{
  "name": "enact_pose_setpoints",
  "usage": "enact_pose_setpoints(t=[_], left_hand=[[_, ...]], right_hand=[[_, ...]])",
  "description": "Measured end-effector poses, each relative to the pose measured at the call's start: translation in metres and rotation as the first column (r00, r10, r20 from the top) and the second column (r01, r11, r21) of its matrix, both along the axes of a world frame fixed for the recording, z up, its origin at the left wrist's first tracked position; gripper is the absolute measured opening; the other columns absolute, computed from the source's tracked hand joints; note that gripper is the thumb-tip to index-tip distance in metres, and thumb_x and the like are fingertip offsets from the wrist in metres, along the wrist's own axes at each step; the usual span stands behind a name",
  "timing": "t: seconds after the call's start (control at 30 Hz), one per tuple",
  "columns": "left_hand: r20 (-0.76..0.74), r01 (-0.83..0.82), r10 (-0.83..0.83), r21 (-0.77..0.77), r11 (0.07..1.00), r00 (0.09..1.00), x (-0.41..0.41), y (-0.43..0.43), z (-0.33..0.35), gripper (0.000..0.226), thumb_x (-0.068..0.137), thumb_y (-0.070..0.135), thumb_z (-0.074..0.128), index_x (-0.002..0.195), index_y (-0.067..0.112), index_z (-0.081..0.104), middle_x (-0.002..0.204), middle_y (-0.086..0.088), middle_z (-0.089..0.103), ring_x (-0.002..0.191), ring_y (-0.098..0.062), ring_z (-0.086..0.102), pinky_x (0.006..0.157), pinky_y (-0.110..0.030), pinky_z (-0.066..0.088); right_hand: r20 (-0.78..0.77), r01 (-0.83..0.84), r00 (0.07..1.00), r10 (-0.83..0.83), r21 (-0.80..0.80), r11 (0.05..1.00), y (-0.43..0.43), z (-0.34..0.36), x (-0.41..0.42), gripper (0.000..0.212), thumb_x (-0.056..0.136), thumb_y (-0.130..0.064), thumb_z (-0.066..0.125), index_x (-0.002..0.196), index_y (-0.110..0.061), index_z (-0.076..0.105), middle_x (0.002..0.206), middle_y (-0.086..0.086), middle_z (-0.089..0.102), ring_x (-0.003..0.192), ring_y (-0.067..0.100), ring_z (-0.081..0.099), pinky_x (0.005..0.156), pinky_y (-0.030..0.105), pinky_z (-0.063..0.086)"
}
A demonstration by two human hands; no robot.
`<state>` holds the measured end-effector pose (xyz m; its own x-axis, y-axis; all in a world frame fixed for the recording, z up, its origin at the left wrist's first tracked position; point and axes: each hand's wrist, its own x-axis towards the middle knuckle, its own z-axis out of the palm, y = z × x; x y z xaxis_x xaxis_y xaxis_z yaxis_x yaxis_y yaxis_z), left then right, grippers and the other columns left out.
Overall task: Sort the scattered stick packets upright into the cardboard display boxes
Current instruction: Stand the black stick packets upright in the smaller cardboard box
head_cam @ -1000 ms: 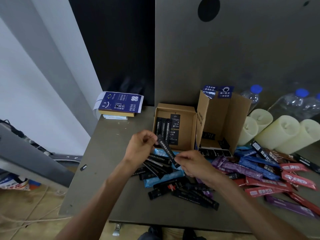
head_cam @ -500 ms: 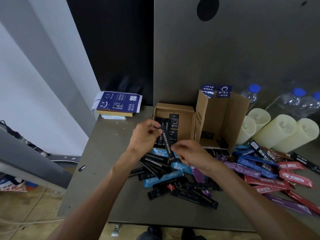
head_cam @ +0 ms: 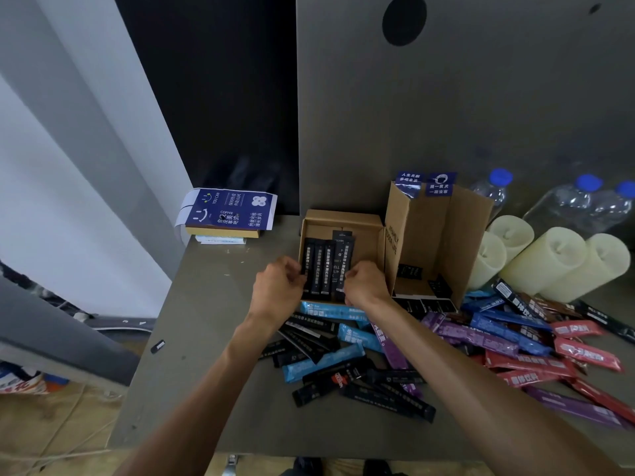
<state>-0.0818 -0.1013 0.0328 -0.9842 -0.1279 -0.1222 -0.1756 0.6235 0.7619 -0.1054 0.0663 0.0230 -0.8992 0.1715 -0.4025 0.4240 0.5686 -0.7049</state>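
Observation:
A small open cardboard box (head_cam: 343, 218) stands at the back of the table with several black stick packets (head_cam: 319, 266) upright in a row inside it. My left hand (head_cam: 278, 286) is at the box's front left, curled fingers pinching the lower end of the leftmost packets. On the other side of the row, my right hand (head_cam: 366, 283) pinches the rightmost black packet (head_cam: 343, 266). A taller cardboard display box (head_cam: 443, 235) stands just to the right, with a few black packets low inside. Scattered packets (head_cam: 360, 341) in black, blue, purple and red lie in front.
Pale pillar candles (head_cam: 546, 259) and clear water bottles (head_cam: 580, 204) lie at the back right. A blue printed booklet stack (head_cam: 226, 213) sits at the back left. The grey table (head_cam: 192, 355) ends at the left and near edges; a grey panel rises behind the boxes.
Both hands carried one black packet from above the pile forward into the small box, turning it upright. It now stands at the right end of the row there.

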Motion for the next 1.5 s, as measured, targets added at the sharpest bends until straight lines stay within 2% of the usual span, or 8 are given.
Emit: enact_pose_setpoints(t=[0.1,0.43,0.6,0.7,0.93,1.2,1.33,1.5], left_hand=[[0.018,0.029,-0.029,0.018,0.999,0.999,0.001,0.000,-0.006,0.012,0.091,0.010,0.064,0.100,0.017,0.067,0.095,0.001,0.072,0.088,-0.013,0.066,0.082,-0.027,0.053],[0.036,-0.012,0.014,-0.048,0.999,0.999,-0.005,-0.003,-0.009,0.018,0.089,0.014,0.062,0.079,0.027,0.053,0.080,0.004,0.066,0.083,-0.022,0.065,0.079,-0.038,0.055],[0.042,-0.005,0.007,-0.042,0.999,0.999,-0.007,-0.004,-0.011,0.016,0.090,0.014,0.062,0.080,0.026,0.056,0.082,0.001,0.068,0.081,-0.021,0.066,0.079,-0.039,0.056],[0.037,-0.004,0.005,-0.033,0.999,0.999,-0.008,-0.005,-0.013,0.015,0.090,0.014,0.062,0.082,0.025,0.057,0.082,0.002,0.068,0.081,-0.020,0.065,0.079,-0.039,0.056],[0.043,0.010,-0.009,-0.029,1.000,0.999,-0.009,-0.006,-0.014,0.012,0.090,0.013,0.062,0.084,0.023,0.058,0.081,0.002,0.068,0.080,-0.018,0.065,0.077,-0.039,0.057],[0.041,0.011,-0.011,-0.014,1.000,0.999,-0.009,-0.007,-0.014,0.014,0.090,0.014,0.062,0.082,0.025,0.057,0.083,0.002,0.069,0.082,-0.019,0.066,0.079,-0.038,0.056],[0.041,0.031,-0.032,0.011,0.999,0.999,-0.003,-0.016,-0.015,0.010,0.090,0.013,0.060,0.088,0.023,0.063,0.086,0.003,0.070,0.085,-0.017,0.066,0.080,-0.036,0.056],[0.049,0.014,-0.010,-0.077,0.997,0.999,0.012,-0.050,-0.030,0.018,0.089,0.011,0.057,0.094,0.022,0.071,0.086,0.005,0.072,0.086,-0.017,0.067,0.084,-0.036,0.056]], right_hand=[[0.050,-0.024,0.998,0.023,0.023,0.999,-0.001,0.004,-0.004,0.020,0.097,0.004,0.049,0.089,0.000,0.068,0.072,0.013,0.064,0.055,0.014,0.059,0.050,0.022,0.050],[0.051,-0.068,0.997,0.065,0.060,0.996,-0.001,0.002,-0.006,0.019,0.101,-0.012,0.054,0.092,-0.002,0.067,0.074,0.012,0.071,0.056,0.009,0.064,0.049,0.014,0.046],[0.043,-0.064,0.997,0.063,0.039,0.997,-0.002,0.002,-0.008,0.017,0.102,-0.016,0.054,0.093,-0.005,0.063,0.079,0.013,0.072,0.053,0.008,0.063,0.046,0.013,0.045],[0.024,-0.070,0.997,0.069,0.060,0.996,-0.004,-0.001,-0.007,0.025,0.103,-0.020,0.053,0.092,-0.002,0.066,0.067,0.009,0.069,0.049,0.007,0.062,0.045,0.013,0.045],[0.041,-0.078,0.996,0.075,0.072,0.994,-0.005,-0.003,-0.009,0.022,0.101,-0.020,0.057,0.089,-0.005,0.068,0.076,0.011,0.073,0.062,0.011,0.069,0.055,0.017,0.052],[0.056,-0.105,0.993,0.100,0.103,0.989,-0.003,-0.003,-0.010,0.019,0.100,-0.019,0.059,0.096,-0.003,0.069,0.071,0.007,0.069,0.053,0.006,0.063,0.044,0.013,0.044],[0.002,-0.124,0.992,0.125,0.113,0.986,-0.002,0.002,-0.004,0.019,0.100,-0.020,0.058,0.091,-0.006,0.069,0.080,0.008,0.071,0.065,0.011,0.068,0.052,0.015,0.048],[-0.152,-0.237,0.953,0.263,0.168,0.957,0.009,0.008,0.032,0.015,0.097,-0.022,0.063,0.089,-0.013,0.070,0.082,-0.009,0.066,0.064,0.000,0.063,0.049,0.009,0.044]])
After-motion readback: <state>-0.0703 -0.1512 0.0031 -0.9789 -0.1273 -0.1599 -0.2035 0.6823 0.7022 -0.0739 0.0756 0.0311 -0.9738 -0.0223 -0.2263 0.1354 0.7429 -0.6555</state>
